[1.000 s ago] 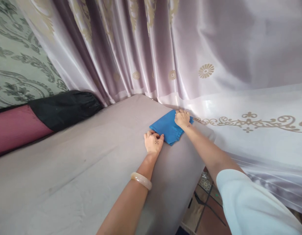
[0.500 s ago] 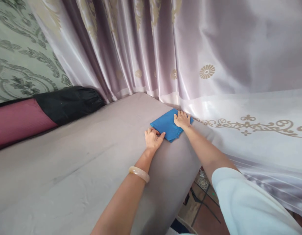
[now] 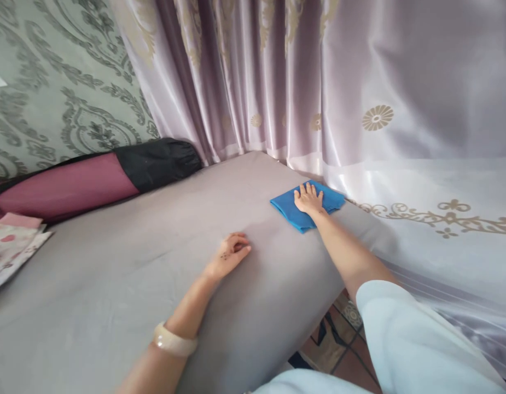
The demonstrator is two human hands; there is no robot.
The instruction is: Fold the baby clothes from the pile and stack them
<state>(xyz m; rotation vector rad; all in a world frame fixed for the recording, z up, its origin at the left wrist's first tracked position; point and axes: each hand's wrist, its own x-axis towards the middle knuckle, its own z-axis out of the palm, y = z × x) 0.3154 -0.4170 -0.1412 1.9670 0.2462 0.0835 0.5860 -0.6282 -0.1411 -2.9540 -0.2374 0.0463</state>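
Near the far right corner of the grey fabric-covered mattress [image 3: 154, 257], just beside the shiny lilac curtain [image 3: 379, 71], lies a folded square of blue cloth [image 3: 284, 205]. On it rests the right hand [image 3: 309, 199], palm down, fingers spread flat and gripping nothing. Well apart from the cloth, the left hand [image 3: 229, 256] lies on the bare mattress, fingers loosely curled and empty, with a pale stone bangle [image 3: 174, 340] on its wrist. A maroon and black bolster [image 3: 92, 178] lies along the patterned wall.
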